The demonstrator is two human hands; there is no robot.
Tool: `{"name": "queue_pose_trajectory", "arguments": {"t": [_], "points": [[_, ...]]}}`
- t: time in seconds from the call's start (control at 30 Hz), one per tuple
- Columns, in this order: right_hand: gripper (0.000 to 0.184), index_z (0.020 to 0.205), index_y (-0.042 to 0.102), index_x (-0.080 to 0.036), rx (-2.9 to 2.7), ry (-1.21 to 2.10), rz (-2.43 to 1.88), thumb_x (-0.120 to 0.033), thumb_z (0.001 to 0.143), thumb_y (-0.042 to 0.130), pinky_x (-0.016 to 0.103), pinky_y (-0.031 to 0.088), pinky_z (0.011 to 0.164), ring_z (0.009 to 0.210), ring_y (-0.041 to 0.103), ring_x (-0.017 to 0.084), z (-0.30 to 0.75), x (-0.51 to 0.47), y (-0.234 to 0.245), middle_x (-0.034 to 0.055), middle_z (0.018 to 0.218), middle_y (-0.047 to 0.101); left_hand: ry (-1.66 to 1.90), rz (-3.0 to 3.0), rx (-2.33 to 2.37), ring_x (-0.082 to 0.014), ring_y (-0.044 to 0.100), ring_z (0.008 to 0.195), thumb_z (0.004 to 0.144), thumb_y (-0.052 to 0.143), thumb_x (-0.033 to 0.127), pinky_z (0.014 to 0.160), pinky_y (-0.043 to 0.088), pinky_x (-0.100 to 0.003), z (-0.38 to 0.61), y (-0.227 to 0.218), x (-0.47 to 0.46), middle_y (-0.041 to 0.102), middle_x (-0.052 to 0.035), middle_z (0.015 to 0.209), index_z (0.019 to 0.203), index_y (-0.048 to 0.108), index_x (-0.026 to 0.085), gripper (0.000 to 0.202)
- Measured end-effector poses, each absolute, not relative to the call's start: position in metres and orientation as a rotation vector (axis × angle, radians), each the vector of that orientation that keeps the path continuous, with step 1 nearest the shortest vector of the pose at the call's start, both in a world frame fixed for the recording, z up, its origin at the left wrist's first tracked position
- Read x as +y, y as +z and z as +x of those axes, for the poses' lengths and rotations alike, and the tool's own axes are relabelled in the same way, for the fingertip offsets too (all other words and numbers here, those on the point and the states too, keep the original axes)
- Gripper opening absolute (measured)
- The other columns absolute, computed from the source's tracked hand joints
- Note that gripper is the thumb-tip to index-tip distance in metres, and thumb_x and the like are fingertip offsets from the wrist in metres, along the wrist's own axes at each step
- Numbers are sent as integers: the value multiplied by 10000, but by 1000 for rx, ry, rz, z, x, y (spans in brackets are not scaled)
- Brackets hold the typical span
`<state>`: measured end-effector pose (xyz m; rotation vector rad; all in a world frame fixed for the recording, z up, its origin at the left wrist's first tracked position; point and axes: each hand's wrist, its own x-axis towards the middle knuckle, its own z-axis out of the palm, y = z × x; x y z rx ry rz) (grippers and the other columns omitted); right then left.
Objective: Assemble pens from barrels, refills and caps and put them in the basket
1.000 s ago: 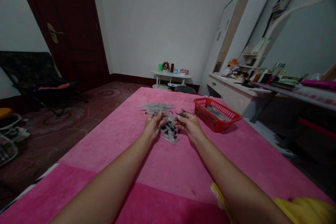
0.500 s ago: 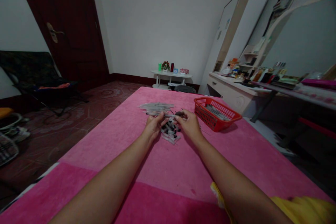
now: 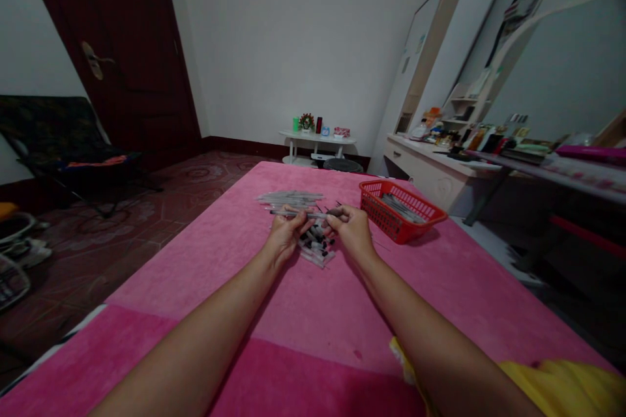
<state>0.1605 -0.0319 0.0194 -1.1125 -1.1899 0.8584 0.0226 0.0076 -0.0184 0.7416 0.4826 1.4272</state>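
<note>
Both hands meet over the middle of the pink cloth. A slim clear pen with a dark tip lies level between them. My left hand is closed on its barrel, and the tip sticks out on the left. My right hand pinches the pen's right end; whether a separate small part is in those fingers I cannot tell. Beneath the hands is a heap of short clear and black pieces, looking like pen caps. Just behind, a row of clear pens lies side by side.
A red plastic basket holding thin grey sticks stands right of the hands. The pink cloth covers the surface. Yellow fabric lies at the lower right. Farther off are a white side table and a cluttered dresser.
The pen between my hands sits a little more level, with its dark tip showing farther left. Both hands keep their hold; the whole view has shifted slightly.
</note>
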Motion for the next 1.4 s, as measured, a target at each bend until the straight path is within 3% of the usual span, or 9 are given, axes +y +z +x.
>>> {"name": "queue_pose_trajectory", "arguments": {"t": [0.47,0.9,1.03,1.13,1.3,1.4], "points": [[114,663,579,-132,-937,1265,-1194,-121,677,692,192,504,379,395,576,117,166,-37,33,38,518,638,1457,903,471,-163,689,752,556,857,243,661,568,-261,22,-13,-1,714,-43,831,745,459,161,448],[122,648,555,-142,-875,1316,-1172,-85,706,647,191,520,408,407,569,104,161,-38,33,29,513,631,1480,864,486,-157,687,745,544,866,263,672,571,-255,23,-17,4,706,-33,803,738,467,162,456],[120,669,544,-161,-1073,1185,-1189,-164,699,661,186,473,388,405,567,108,162,-33,27,12,527,637,1501,775,523,-150,677,729,524,871,258,669,565,-244,25,-21,8,694,-27,791,780,547,141,429],[104,677,558,-180,-1378,885,-1298,-225,714,644,206,425,389,399,553,129,163,-31,25,-8,504,607,1507,731,535,-130,664,699,529,868,253,644,559,-222,25,-21,9,685,-19,787,819,600,126,415],[58,666,620,-199,-1747,135,-1396,-212,718,641,261,443,615,670,633,198,162,-39,29,68,668,679,1497,710,539,-119,655,675,524,872,251,625,554,-216,24,-22,9,677,-11,768,812,604,129,412],[50,646,624,-196,-1750,162,-1402,-168,686,635,262,438,608,663,635,204,162,-41,29,61,643,675,1463,746,532,-123,659,681,513,878,253,638,554,-222,22,-22,9,681,-21,787,821,579,135,445]]}}
